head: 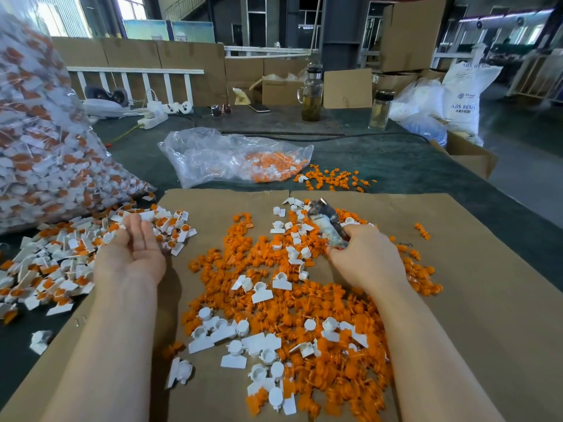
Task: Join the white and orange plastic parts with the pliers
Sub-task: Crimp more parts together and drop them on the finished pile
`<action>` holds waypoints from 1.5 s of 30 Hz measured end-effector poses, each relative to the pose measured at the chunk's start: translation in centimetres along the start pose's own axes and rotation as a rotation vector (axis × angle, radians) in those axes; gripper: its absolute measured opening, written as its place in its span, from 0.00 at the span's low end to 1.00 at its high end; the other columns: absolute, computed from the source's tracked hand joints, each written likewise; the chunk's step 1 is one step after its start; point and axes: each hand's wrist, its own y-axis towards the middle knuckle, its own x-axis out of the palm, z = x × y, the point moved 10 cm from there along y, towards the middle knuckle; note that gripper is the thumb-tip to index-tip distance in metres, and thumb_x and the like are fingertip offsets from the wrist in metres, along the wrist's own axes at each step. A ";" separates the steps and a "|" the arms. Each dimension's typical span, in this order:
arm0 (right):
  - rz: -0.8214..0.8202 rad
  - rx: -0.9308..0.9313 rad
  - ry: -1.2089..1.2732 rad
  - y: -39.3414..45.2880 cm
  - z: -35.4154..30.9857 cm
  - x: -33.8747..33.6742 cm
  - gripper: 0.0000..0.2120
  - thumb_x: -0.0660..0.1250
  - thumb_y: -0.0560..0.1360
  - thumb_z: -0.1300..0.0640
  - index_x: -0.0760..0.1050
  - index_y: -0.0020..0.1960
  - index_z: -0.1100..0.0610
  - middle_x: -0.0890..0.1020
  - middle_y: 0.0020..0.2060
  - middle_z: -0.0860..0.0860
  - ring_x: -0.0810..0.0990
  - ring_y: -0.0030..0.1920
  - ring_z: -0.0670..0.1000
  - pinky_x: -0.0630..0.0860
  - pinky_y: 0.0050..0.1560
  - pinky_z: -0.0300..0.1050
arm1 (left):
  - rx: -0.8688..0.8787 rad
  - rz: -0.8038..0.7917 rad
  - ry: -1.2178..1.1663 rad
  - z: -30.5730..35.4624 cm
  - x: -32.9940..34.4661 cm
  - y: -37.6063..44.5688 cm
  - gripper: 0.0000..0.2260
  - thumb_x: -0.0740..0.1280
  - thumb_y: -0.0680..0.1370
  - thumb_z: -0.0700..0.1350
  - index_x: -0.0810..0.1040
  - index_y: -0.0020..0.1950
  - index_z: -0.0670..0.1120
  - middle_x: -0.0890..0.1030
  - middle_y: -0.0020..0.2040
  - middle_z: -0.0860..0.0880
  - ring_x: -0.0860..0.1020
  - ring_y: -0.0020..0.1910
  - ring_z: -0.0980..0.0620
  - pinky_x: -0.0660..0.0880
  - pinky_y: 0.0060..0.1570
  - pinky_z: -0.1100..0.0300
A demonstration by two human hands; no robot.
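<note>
The left hand (pixel 134 248) is lying palm up over the left edge of the cardboard sheet (pixel 475 269), its fingers (pixel 137 225) straight and relaxed, holding nothing. Its fingertips are reaching toward the heap of joined white-and-orange pieces (pixel 58 260) that is spreading over the dark surface (pixel 396 159) to the left.

The right hand (pixel 365 257) is gripping the pliers (pixel 327 223), with its fingers curled round the handles. The worn grey head of the pliers is pointing up and away from the person, tilted to the left, above the loose parts. Whether anything is sitting between the tips is too blurred to tell.

The orange parts (pixel 320 300) are lying in a broad pile across the middle of the cardboard sheet, between the two forearms and under the right hand. The white parts (pixel 262 339) are scattered on top of and among them, most thickly near the lower middle of the sheet, with a smaller cluster just left of the pliers.

A large clear bag (pixel 36 141) full of joined pieces is standing at the far left. A flatter clear bag (pixel 231 156) with orange parts inside is lying beyond the sheet, with more orange parts spilled just beside its right end. Two glass bottles (pixel 312 95) are standing farther back.
</note>
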 end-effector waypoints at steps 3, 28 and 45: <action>-0.057 -0.045 -0.013 -0.1 -0.8 1.0 0.07 0.67 0.75 0.46 0.74 0.48 0.48 0.75 0.35 0.43 0.76 0.36 0.45 0.70 0.30 0.41 | 0.040 0.001 -0.085 0.9 -0.2 0.3 0.13 0.62 0.81 0.37 0.77 0.65 0.40 0.85 0.49 0.43 0.86 0.43 0.51 0.82 0.37 0.59; -0.028 -0.011 -0.098 -0.4 -2.3 1.5 0.11 0.67 0.73 0.44 0.70 0.45 0.49 0.74 0.36 0.45 0.74 0.36 0.48 0.66 0.28 0.41 | 0.402 -1.084 2.426 -13.4 3.4 -8.7 0.17 0.73 0.68 0.65 0.77 0.42 0.53 0.78 0.42 0.57 0.74 0.43 0.59 0.70 0.54 0.51; 0.151 -0.113 0.432 -0.9 -3.1 -2.3 0.09 0.70 0.74 0.52 0.77 0.53 0.53 0.81 0.45 0.47 0.79 0.45 0.48 0.79 0.41 0.47 | 0.194 -0.684 1.330 -9.4 4.8 -7.5 0.08 0.75 0.73 0.42 0.84 0.51 0.50 0.86 0.40 0.52 0.85 0.39 0.55 0.81 0.38 0.65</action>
